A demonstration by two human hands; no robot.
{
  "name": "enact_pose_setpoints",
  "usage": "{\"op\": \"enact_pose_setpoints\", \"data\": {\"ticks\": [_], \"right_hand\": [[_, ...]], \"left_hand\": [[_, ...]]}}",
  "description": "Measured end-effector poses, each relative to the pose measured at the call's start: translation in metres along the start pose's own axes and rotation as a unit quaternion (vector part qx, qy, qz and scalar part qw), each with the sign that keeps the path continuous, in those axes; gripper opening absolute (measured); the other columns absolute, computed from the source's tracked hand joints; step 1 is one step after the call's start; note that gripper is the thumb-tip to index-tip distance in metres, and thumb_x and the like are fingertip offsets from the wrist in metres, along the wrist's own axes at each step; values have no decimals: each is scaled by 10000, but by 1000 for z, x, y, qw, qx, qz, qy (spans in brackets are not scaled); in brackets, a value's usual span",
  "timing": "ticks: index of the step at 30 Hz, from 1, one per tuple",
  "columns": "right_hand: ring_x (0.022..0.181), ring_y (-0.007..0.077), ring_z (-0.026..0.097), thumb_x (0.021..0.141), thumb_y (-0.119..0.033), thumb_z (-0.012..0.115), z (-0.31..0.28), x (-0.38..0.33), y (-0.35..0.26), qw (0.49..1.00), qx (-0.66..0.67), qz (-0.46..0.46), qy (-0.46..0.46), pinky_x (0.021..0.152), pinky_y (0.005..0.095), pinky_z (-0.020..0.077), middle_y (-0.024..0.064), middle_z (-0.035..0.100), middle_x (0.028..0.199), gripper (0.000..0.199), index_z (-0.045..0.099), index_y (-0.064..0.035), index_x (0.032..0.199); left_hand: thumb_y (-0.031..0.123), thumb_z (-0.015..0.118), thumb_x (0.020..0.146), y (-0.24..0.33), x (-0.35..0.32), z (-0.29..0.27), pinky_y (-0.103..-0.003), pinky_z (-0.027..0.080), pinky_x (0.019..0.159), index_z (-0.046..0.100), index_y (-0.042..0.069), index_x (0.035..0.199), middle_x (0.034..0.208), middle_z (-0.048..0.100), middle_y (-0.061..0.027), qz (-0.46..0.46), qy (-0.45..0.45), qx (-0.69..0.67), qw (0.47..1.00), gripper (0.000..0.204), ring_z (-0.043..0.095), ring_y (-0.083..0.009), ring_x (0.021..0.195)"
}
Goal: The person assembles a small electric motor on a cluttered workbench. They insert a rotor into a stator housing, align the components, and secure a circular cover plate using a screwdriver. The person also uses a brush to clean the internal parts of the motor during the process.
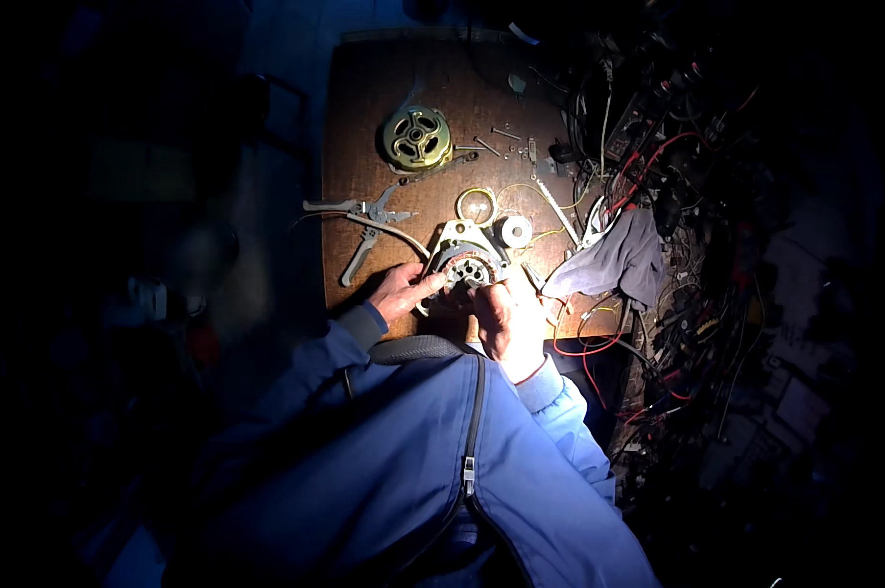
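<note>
An opened electric motor [459,233] lies on the table close to my body, its pale housing around a ring of copper windings and a grey slotted centre. My left hand [403,292] grips the housing's left side, thumb at the edge of the windings. Against the near right part of the motor, my right hand [509,321] is closed, fingers bent toward the centre. Whatever it pinches is hidden by the fingers and glare. A cable [395,231] runs from the housing to the left. Just beyond the motor are a yellowish ring-shaped roll [477,190] and a small whitish spool [514,232].
Wire-stripping pliers [366,233] lie open at the left. A gold-green round motor cover [416,137] sits farther back, beside several loose bolts [487,146]. On the right, a grey cloth [623,260] hangs over the table edge [572,328] near tangled red and black wires [672,147].
</note>
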State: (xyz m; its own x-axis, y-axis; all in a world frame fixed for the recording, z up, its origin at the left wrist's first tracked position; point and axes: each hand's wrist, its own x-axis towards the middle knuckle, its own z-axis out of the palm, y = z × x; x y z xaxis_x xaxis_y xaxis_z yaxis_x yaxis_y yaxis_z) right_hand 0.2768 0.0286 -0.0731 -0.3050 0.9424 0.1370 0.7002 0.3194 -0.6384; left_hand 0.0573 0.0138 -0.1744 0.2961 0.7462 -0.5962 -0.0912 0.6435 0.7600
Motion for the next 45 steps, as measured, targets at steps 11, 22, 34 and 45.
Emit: {"op": "enact_pose_setpoints", "data": {"ticks": [11,22,34,45], "right_hand": [[736,284,607,858,-194,869,2,-4,2,1000,-26,-3,11,729,423,430,73,608,797,181,713,-104,878],[626,199,564,958,-65,763,-15,-1,21,991,69,93,66,606,322,476,106,619,755,86,694,-13,953],[763,309,552,981,-109,711,26,-49,58,984,69,139,84,705,425,465,149,574,833,133,626,-15,942],[1142,397,662,929,-133,706,51,-97,101,993,25,117,25,991,516,526,200,692,1236,345,700,-36,1260]], "left_hand": [[444,699,1043,-14,4,-4,-275,495,899,704,-8,1220,1092,717,-29,12,-3,5,1000,486,625,-101,1004],[408,700,1049,-4,-1,3,-279,519,915,679,-32,1269,1120,720,-42,-1,10,-31,999,492,640,-105,1014],[363,625,1094,-16,2,-4,-282,501,999,620,-37,1347,1231,699,-59,-27,20,-5,999,473,629,-105,1124],[343,605,1107,-10,0,3,-266,500,969,656,-35,1271,1175,709,-53,-27,47,-30,998,415,629,-92,1078]]}}
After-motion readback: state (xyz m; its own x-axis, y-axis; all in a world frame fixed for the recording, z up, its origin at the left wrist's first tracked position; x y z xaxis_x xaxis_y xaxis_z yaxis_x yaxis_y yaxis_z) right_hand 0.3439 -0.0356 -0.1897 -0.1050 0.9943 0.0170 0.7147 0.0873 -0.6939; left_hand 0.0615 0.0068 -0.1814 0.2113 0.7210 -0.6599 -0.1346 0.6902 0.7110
